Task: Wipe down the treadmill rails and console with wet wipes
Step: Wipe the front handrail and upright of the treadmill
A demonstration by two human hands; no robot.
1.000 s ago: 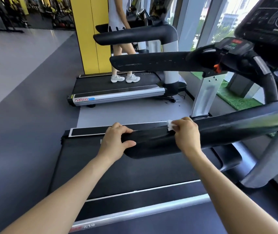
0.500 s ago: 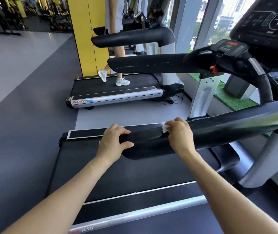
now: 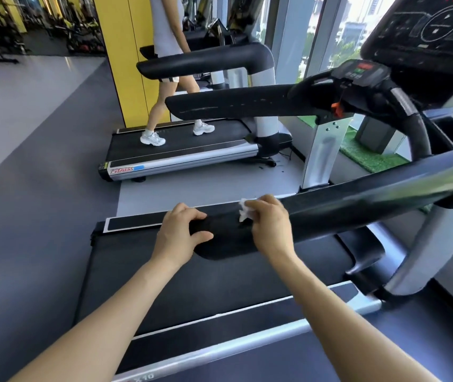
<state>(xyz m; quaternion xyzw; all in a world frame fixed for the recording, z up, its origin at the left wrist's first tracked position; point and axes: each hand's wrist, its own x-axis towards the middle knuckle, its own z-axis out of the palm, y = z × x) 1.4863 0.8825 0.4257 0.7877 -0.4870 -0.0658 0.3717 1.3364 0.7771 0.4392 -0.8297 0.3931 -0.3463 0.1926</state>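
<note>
Currently: right hand (image 3: pixel 270 228) pinches wet wipe (image 3: pixel 244 212) on near rail (image 3: pixel 357 213) top, by its free end | left hand (image 3: pixel 181 232) grips rail tip | rail runs right-and-away toward console (image 3: pixel 426 31) | unwiped length lies right, right hand nearer

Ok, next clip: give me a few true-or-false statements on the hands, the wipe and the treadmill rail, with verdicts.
1. The right hand holds a crumpled white wet wipe against the near black padded treadmill rail. True.
2. The left hand holds a second wipe. False: it grips the rail's end, with no wipe visible in it.
3. The wipe is on the dark console screen. False: it is on the near rail, close to its free end.
4. Someone in white trainers stands on the neighbouring treadmill's belt. True.
5. Both hands touch the same rail. True.
</note>
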